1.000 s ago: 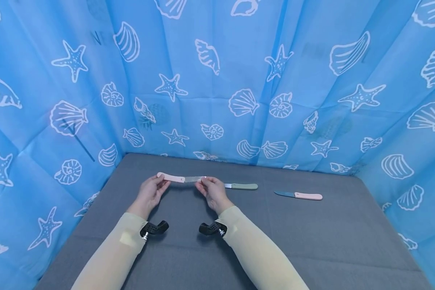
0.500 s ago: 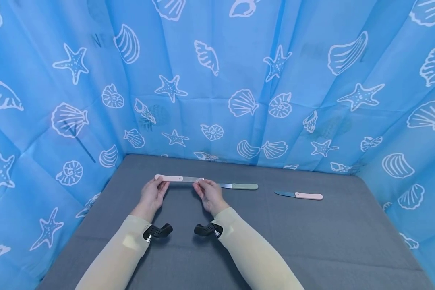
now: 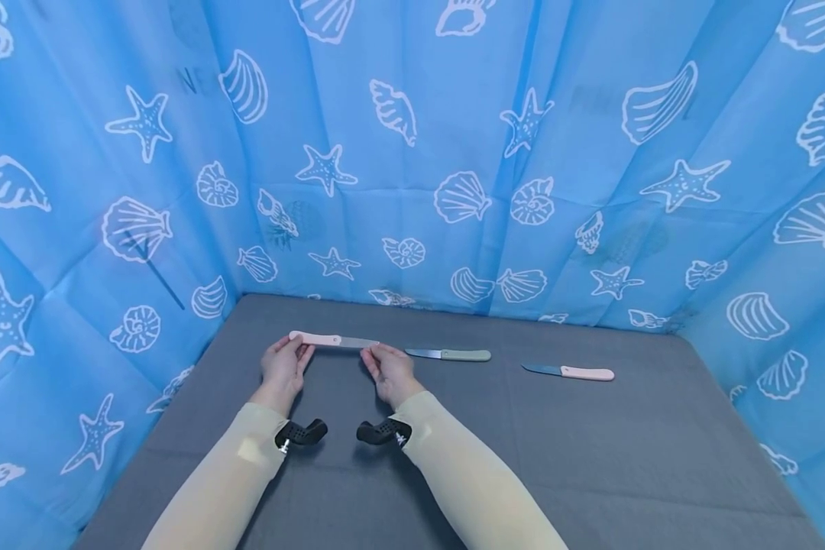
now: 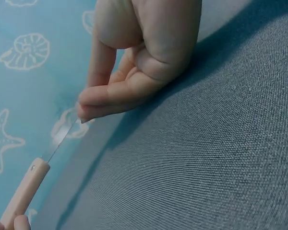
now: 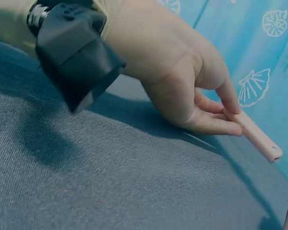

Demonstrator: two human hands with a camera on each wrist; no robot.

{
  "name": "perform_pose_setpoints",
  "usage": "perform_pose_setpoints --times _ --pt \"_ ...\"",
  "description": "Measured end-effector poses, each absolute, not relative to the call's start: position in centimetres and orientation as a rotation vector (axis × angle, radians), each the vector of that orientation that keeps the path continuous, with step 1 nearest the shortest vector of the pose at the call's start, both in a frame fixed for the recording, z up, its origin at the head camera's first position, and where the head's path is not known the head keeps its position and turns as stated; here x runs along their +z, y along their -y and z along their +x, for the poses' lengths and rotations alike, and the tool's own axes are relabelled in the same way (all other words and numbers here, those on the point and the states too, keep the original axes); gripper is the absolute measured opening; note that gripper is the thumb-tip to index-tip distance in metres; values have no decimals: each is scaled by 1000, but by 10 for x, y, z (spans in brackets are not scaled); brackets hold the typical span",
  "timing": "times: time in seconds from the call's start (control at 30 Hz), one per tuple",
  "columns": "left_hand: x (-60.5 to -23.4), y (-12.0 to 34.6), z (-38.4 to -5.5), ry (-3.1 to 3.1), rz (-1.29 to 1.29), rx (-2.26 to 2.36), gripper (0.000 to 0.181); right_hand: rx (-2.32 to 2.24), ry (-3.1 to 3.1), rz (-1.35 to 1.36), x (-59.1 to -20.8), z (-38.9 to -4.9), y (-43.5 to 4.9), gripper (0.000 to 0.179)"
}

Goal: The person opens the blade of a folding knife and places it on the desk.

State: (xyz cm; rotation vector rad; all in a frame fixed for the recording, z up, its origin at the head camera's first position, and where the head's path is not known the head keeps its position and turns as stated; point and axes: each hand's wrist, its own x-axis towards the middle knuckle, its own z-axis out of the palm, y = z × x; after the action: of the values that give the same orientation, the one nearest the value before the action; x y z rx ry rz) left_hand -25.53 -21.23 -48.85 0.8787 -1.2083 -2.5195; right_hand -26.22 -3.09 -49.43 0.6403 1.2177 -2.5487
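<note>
A knife with a pale pink handle (image 3: 316, 339) spans both hands, roughly level and raised over the grey table. My left hand (image 3: 284, 367) pinches the butt of the handle; the right wrist view shows this hand (image 5: 182, 76) with thumb and fingers on the handle (image 5: 259, 136). At the other end, my right hand (image 3: 392, 370) pinches the blade tip. The left wrist view shows thumb and fingers of that right hand (image 4: 134, 72) closed at the end of the thin blade (image 4: 62, 138). The tip itself is hidden by the fingers.
A green-handled knife (image 3: 465, 355) lies just right of my right hand, blade to the left. Farther right lies another pink-handled knife (image 3: 587, 373), its blade also leftward. The grey table (image 3: 591, 458) is bounded by blue seashell curtains (image 3: 399, 191). Black camera mounts (image 3: 378, 432) project from both sleeves.
Both hands have shifted slightly left with the pink-handled knife. The green-handled knife's blade, partly covered by my right hand before, now shows fully. The two knives on the table have stayed put.
</note>
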Motion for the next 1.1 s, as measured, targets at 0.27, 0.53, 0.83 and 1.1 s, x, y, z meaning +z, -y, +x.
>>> perform_pose_setpoints --times 0.27,0.53,0.83,1.1 --pt "-493 212 -259 1325 931 -2328 45 -2513 -1232 681 -493 -263 32 29" --pt "-494 222 -262 1601 921 -2032 39 -2507 -1347 549 -495 -259 33 32" --pt "-492 233 -259 2159 918 -1526 35 -2381 -1611 307 -500 -254 22 32" --pt "-485 241 -259 2473 834 -1312 34 -2145 -1997 56 -503 -252 11 30"
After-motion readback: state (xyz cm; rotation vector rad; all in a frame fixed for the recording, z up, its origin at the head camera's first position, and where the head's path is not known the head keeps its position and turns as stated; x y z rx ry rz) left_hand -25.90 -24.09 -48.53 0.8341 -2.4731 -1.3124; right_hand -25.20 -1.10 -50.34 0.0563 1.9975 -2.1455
